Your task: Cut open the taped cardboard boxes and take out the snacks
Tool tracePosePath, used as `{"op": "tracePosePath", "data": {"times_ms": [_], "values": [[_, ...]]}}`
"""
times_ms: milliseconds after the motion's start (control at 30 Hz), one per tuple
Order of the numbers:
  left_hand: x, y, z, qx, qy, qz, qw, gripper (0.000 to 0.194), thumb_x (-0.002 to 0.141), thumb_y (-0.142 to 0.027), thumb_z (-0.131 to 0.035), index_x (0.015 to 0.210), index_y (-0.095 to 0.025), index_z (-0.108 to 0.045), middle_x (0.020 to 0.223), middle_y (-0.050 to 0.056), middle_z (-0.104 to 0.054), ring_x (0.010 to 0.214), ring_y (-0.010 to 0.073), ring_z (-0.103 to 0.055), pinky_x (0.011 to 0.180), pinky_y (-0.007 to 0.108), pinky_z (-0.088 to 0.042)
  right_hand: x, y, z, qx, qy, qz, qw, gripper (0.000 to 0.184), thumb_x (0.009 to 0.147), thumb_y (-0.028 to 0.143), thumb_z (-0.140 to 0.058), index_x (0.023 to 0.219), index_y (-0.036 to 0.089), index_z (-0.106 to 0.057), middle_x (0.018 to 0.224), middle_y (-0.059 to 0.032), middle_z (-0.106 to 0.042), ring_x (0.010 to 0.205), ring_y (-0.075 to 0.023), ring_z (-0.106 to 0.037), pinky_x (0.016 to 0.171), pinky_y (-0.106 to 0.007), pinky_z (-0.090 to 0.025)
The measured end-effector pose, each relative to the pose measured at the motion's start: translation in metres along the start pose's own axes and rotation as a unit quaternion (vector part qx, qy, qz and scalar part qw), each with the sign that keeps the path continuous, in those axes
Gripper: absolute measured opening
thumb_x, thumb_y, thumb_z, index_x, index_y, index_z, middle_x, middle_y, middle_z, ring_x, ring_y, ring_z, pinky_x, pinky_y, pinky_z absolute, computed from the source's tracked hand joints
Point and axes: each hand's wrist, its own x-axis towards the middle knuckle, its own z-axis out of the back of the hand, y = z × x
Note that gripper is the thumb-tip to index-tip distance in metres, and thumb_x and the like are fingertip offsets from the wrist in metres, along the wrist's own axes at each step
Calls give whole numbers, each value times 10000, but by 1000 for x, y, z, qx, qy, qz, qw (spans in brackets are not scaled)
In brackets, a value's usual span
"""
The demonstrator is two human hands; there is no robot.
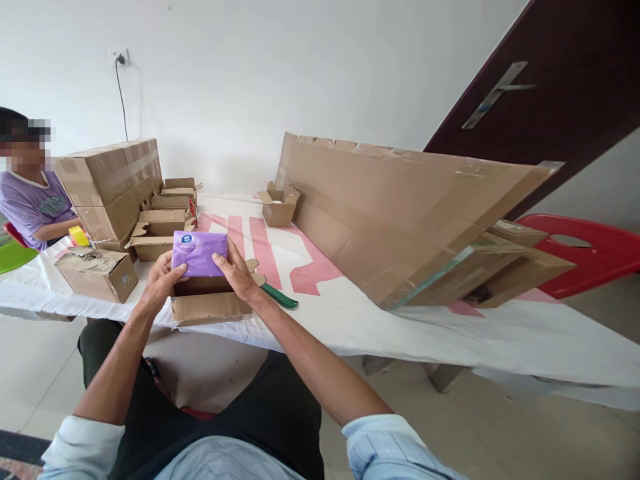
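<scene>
A purple tissue pack (201, 259) with a round blue logo is held up between my two hands. My left hand (163, 277) grips its left end, thumb on the front face. On the right end, my right hand (238, 270) has its thumb pressed on the front and its fingers behind. Just beneath the pack an open cardboard box (210, 309) sits at the table's near edge, its inside mostly dark. Beside that box, to the right, a green-handled tool (281, 297) lies on the cloth, partly hidden by my hand and a flap.
Stacked taped cartons (113, 187) and several open boxes (159, 233) stand at the left. A worn closed box (97, 272) has yellow tape (79, 236) behind it. A large cardboard panel (400, 213) leans on the right; a small open box (279, 205) is beside it. Another person (33, 200) sits far left.
</scene>
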Motion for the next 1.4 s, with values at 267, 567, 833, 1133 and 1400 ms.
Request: {"op": "tracePosePath", "data": {"times_ms": [267,567,833,1133,1400], "values": [[3,-11,8,93,-1,15,996,850,642,-680,-1093,1304,-204,-852,1259,148,-899,1213,391,-811,934,432,-640,10,-13,-2,-13,6,-24,1000,886,982,749,-732,1722,272,-632,1583,-117,-755,1474,-348,-679,1282,-515,-595],[10,-13,10,145,25,34,988,814,628,-675,-1066,1262,-198,-887,1186,133,-906,1142,377,-803,904,413,-615,14,-22,-5,21,20,-119,992,862,969,761,-754,1725,372,-613,1566,-92,-738,1262,-328,-757,910,-478,-765],[13,-12,9,125,25,36,991,716,579,-616,-1099,1149,-226,-908,1086,101,-901,1044,347,-795,835,377,-590,15,-18,-6,19,18,-131,991,830,991,666,-762,1743,343,-625,1570,-100,-752,1223,-300,-779,908,-446,-766],[13,-9,12,127,18,35,991,771,596,-597,-1111,1236,-220,-905,1131,118,-907,1108,386,-819,867,416,-630,16,-19,-4,-6,17,-108,994,786,1022,684,-726,1697,285,-663,1572,-115,-753,1333,-322,-750,1064,-468,-725],[10,-35,0,74,27,-41,996,771,586,-593,-1153,1179,-198,-857,1179,122,-909,1177,396,-829,1024,480,-675,19,14,-9,-43,9,6,999,933,1046,714,-759,1840,300,-500,1754,-94,-664,1665,-330,-561,1424,-509,-452]]}}
